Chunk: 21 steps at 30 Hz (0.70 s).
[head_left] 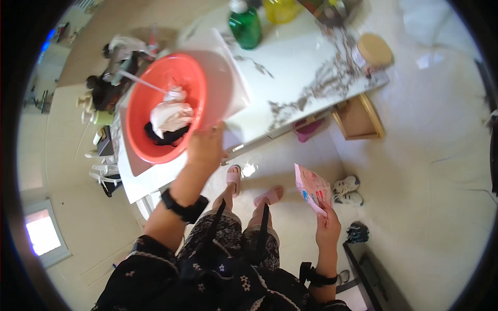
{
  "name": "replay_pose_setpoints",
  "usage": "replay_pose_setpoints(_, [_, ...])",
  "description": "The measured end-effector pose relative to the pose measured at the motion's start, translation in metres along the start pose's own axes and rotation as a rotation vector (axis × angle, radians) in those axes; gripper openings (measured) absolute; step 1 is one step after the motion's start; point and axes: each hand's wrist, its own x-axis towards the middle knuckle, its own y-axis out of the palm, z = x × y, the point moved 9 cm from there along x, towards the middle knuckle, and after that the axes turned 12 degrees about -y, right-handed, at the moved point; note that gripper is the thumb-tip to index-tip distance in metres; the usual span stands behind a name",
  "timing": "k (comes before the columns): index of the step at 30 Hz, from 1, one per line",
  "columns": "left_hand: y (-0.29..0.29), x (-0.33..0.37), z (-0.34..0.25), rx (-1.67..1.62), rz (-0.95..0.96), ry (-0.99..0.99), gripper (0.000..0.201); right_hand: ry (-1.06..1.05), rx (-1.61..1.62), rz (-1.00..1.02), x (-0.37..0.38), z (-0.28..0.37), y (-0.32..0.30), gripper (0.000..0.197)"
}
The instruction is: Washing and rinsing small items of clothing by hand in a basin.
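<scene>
My right hand (328, 224) is closed on a pink plastic packet (313, 187), held out over the floor to the right. My left hand (206, 149) lies at the near right side of an orange-red basin (136, 103), by the front edge of the sink; it holds nothing I can see, its fingers partly stretched out. In the basin lie a pale pink cloth (171, 116) and a black cloth (168, 137). A thin stream of water (142, 81) runs into it from the far left. The basin stands in a white sink (228, 78).
On the marbled counter (275, 67) stand a green bottle (244, 26), a yellow bottle (280, 9) and a jar with a tan lid (374, 51). Below its edge are a wooden-framed stool (360, 119) and a purple basin (308, 128). Sneakers (346, 191) stand on the floor.
</scene>
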Motion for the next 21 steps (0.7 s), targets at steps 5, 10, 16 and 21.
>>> replay_pose_setpoints(5, [0.016,-0.017,0.026,-0.306,0.061,0.091,0.092,-0.265,-0.116,0.015,0.006,0.161,-0.021,0.023])
replay_pose_setpoints(10, [-0.046,-0.079,0.05,-0.926,0.031,0.628,0.105,-0.414,0.122,-0.096,0.001,0.316,-0.021,0.023])
replay_pose_setpoints(16, [-0.03,-0.077,0.11,-1.72,0.61,0.785,0.086,-0.349,0.153,0.003,0.051,0.372,0.066,0.017])
replay_pose_setpoints(21, [-0.014,-0.059,0.16,-2.03,0.738,0.693,0.06,-0.492,0.019,0.016,0.071,0.457,0.141,0.012])
